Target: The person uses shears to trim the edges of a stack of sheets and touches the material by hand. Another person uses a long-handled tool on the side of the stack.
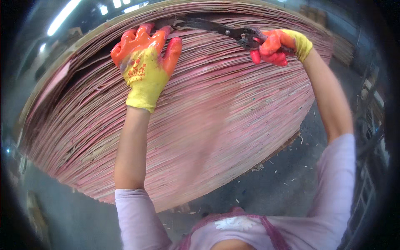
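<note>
A tall stack of thin wooden sheets (179, 137) with pink-stained edges fills the middle of the view. My left hand (146, 62), in a yellow knitted glove with an orange coating, rests against its upper edge at a dark gap between sheets. The fingers are spread and bent over the edges, their tips partly hidden, with the thumb standing apart. My right hand (273, 46), gloved alike, is closed round the handles of dark metal shears (216, 28). Their blades point left along the top layers, and the tips come close to my left fingers.
Grey floor (283, 179) with scattered wood chips lies below the stack. More stacked sheets (341, 48) stand at the far right, near metal framework (371, 166). Pieces of wood (37, 214) lie at the lower left. Bright ceiling lamps (62, 17) shine at the upper left.
</note>
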The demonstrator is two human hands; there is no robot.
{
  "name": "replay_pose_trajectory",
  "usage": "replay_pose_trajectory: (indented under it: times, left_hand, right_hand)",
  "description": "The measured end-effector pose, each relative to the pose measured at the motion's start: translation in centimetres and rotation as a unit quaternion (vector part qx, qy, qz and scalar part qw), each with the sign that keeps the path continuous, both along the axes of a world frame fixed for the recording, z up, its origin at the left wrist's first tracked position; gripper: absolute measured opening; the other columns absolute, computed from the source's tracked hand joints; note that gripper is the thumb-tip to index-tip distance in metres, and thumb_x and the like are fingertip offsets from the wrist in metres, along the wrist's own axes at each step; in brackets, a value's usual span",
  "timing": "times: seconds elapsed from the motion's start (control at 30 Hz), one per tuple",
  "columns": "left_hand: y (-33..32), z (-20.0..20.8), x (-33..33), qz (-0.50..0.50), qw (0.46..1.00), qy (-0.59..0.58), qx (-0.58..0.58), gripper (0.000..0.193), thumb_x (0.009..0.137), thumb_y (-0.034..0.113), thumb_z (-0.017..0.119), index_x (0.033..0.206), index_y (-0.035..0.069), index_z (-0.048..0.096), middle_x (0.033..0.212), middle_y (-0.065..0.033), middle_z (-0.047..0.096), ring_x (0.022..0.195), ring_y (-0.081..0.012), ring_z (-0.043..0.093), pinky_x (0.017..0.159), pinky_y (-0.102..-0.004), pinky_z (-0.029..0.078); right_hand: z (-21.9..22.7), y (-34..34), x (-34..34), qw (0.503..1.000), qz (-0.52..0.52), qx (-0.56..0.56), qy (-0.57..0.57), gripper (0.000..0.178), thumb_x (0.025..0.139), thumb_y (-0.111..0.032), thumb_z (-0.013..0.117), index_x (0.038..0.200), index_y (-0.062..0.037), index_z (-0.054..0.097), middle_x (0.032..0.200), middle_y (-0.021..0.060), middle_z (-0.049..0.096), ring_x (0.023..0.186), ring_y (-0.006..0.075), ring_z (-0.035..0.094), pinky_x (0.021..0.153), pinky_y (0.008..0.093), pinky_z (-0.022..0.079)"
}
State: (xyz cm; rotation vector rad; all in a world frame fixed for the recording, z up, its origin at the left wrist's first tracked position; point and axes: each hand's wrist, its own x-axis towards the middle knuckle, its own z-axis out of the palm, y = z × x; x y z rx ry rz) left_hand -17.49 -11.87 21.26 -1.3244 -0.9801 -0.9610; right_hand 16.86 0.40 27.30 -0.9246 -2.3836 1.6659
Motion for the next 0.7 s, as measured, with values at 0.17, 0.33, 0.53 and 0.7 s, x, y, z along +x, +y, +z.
replay_pose_trajectory:
  times: [0.17, 0.33, 0.53, 0.7]
  left_hand:
    - [-0.2, 0.3, 0.1, 0.012, 1.0, 0.008, 0.005, 0.027, 0.084, 0.044, 0.074, 0.1, 0.023, 0.079, 0.104, -0.0046, 0.073, 0.099, -0.0305, 0.064, 0.086, -0.0479, 0.041]
    - [-0.1, 0.4, 0.4, 0.023, 1.0, -0.007, -0.008, 0.026, 0.084, 0.044, 0.074, 0.099, 0.023, 0.079, 0.101, -0.002, 0.073, 0.097, -0.0308, 0.064, 0.084, -0.0484, 0.04]
    - [-0.2, 0.4, 0.6, 0.013, 1.0, 0.004, 0.007, 0.025, 0.084, 0.042, 0.074, 0.099, 0.023, 0.078, 0.097, -0.0006, 0.071, 0.098, -0.0302, 0.063, 0.083, -0.0484, 0.04]
    - [-0.4, 0.5, 0.5, -0.006, 1.0, 0.009, 0.005, 0.026, 0.085, 0.044, 0.073, 0.1, 0.022, 0.077, 0.095, 0.0004, 0.071, 0.095, -0.0284, 0.063, 0.082, -0.0457, 0.041]
  right_hand:
    - [-2.1, -8.1, -2.5, 0.921, -0.176, 0.343, -0.055, 0.044, 0.091, -0.044, 0.07, 0.099, -0.001, 0.066, 0.079, 0.0087, 0.064, 0.06, 0.0174, 0.062, 0.054, 0.0332, 0.05]
    - [-1.1, -12.0, -5.4, 0.822, -0.245, 0.493, -0.146, 0.058, 0.087, -0.053, 0.074, 0.109, -0.0005, 0.066, 0.102, 0.0191, 0.07, 0.099, 0.0323, 0.067, 0.088, 0.0431, 0.05]
    - [-1.6, -12.0, -6.2, 0.776, -0.244, 0.565, -0.136, 0.05, 0.086, -0.05, 0.075, 0.1, -0.0025, 0.066, 0.095, 0.0192, 0.071, 0.094, 0.0373, 0.068, 0.084, 0.0476, 0.05]
    - [-3.5, -10.1, -5.7, 0.715, -0.257, 0.634, -0.145, 0.043, 0.09, -0.041, 0.071, 0.108, -0.0018, 0.064, 0.099, 0.0211, 0.071, 0.103, 0.0394, 0.067, 0.089, 0.0481, 0.051]
